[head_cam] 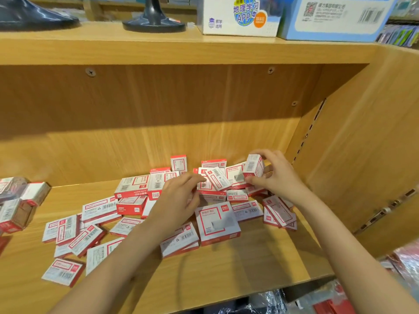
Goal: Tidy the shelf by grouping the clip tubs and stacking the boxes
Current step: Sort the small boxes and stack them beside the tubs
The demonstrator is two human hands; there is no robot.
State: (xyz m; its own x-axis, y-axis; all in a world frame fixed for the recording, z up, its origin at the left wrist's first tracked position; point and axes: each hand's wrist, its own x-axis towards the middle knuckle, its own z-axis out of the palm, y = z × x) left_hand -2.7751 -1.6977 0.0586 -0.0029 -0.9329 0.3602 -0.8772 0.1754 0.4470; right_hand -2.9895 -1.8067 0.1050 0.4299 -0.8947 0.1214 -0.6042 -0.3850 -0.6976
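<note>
Fingers [260,152] of right hand [275,175] pinch small box [254,166] above pile [213,189].

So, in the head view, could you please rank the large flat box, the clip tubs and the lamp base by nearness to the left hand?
1. Large flat box, just right of the left hand.
2. Clip tubs, far left on the shelf.
3. Lamp base, on the shelf above.

Stationery shop — shelf [204,275] of staple boxes [217,223]

Wooden shelf [226,268] with scattered red-and-white boxes [217,223] and clip tubs [15,209] at its left edge
</note>
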